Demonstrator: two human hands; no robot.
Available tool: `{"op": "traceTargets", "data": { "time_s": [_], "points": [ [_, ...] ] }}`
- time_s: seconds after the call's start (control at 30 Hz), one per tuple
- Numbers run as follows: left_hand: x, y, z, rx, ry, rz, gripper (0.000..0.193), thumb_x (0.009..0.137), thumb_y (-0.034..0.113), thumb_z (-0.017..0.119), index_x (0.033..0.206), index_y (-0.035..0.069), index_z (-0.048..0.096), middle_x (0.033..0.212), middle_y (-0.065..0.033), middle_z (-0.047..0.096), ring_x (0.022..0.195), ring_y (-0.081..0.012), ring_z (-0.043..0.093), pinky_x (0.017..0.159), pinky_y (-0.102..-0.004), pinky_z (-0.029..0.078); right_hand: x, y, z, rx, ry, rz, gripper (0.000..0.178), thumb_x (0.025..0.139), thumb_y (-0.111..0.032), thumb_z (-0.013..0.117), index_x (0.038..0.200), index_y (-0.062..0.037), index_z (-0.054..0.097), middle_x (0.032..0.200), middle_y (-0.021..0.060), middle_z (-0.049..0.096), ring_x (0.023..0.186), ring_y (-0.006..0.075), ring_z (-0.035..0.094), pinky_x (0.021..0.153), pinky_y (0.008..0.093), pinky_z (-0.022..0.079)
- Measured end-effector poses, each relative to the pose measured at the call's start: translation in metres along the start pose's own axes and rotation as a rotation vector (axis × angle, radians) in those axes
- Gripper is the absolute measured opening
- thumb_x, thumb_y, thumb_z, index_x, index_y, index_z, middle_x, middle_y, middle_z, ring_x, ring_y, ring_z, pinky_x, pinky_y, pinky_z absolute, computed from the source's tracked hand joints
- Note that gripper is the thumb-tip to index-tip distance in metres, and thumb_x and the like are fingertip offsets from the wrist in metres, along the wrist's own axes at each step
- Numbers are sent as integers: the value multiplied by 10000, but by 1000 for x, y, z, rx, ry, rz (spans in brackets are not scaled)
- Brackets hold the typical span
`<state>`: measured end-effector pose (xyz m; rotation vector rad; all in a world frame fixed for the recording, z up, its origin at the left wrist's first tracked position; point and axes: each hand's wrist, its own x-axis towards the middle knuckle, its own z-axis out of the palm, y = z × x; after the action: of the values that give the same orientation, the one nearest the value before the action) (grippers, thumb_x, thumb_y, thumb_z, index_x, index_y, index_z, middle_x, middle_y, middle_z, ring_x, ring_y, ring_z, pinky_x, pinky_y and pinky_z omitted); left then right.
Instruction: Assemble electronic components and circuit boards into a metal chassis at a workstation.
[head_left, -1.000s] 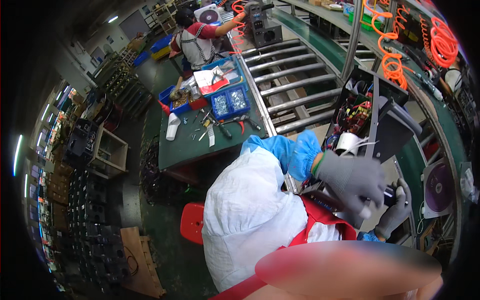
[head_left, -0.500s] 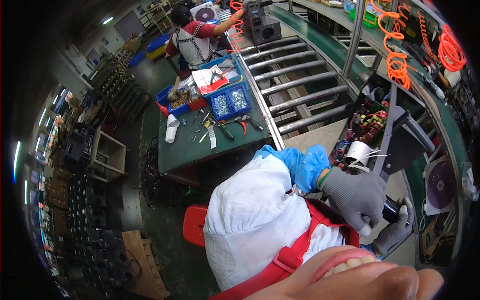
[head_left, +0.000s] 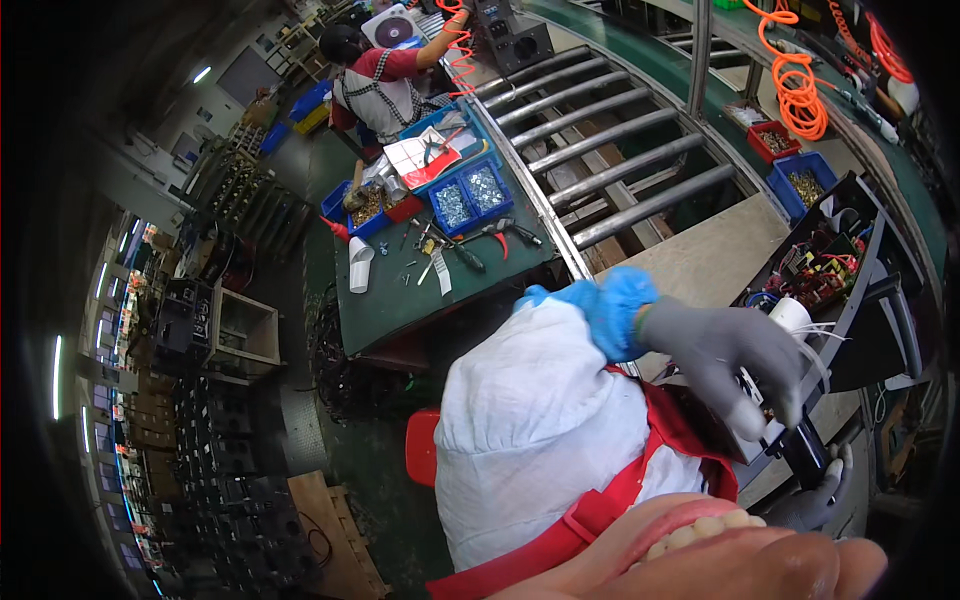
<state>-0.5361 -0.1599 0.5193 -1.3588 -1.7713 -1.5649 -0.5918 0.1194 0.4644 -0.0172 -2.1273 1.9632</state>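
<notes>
My left hand point(head_left: 735, 360), in a grey glove with a blue sleeve cuff, reaches over a dark panel with metal parts. Its thumb and fingers are bent but apart, and I see nothing between them. The fingertips are close to the top of a black, smooth-sided part point(head_left: 802, 455). Lower down, my right hand point(head_left: 825, 495), also gloved in grey, wraps its fingers round that part; its palm is hidden. Beyond the left hand stands an open black housing point(head_left: 880, 310) with circuit boards, a white cylinder point(head_left: 790, 316) and loose white wires.
A roller conveyor point(head_left: 625, 165) runs ahead. On the green bench point(head_left: 400, 310) to the left lie pliers point(head_left: 495, 232) and blue bins of screws point(head_left: 470, 197). A blue bin point(head_left: 800, 185) stands at right under orange coiled hoses point(head_left: 795, 95). A co-worker point(head_left: 385, 85) sits at the far left.
My view has shifted, so the housing sits further right and bins show behind it. My left hand's fingers have spread and lifted a little from the black part. My right hand still holds it.
</notes>
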Motion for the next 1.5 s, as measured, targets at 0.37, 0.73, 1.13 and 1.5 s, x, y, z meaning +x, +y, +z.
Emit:
{"op": "traceTargets", "data": {
  "time_s": [0.37, 0.73, 1.13, 1.5],
  "points": [
    [-53, 10, 35, 614, 277, -76, 190, 909, 253, 659, 968, 76, 696, 833, -84, 662, 717, -285, 611, 633, -398, 457, 1, 3, 6, 55, -65, 3, 374, 1015, -209, 468, 1243, 66, 581, 1152, 168, 620, 1063, 219, 603, 938, 325, 497],
    [-60, -16, 11, 437, 123, 58, 248, 916, 344, 659, 936, 98, 677, 735, -54, 586, 612, -274, 556, 554, -407, 410, -8, 11, 22, -11, 216, 62, 359, 965, -175, 495, 1194, 72, 621, 1142, 155, 629, 1031, 220, 607, 899, 336, 503],
    [-49, -28, -50, 477, 69, 115, 316, 838, 279, 744, 975, 3, 672, 857, -103, 669, 663, -214, 605, 522, -338, 378, -1, 4, 57, 21, 308, 83, 316, 902, -106, 529, 1118, 92, 647, 970, 155, 667, 936, 206, 635, 871, 295, 490],
    [-77, -49, -82, 588, 450, -363, 210, 967, 135, 503, 986, -35, 624, 759, -123, 625, 667, -245, 580, 624, -369, 453, 11, 16, 113, -54, 236, -203, 262, 944, -110, 538, 1112, 27, 686, 1004, 104, 695, 942, 161, 644, 866, 271, 482]
  ]
}}
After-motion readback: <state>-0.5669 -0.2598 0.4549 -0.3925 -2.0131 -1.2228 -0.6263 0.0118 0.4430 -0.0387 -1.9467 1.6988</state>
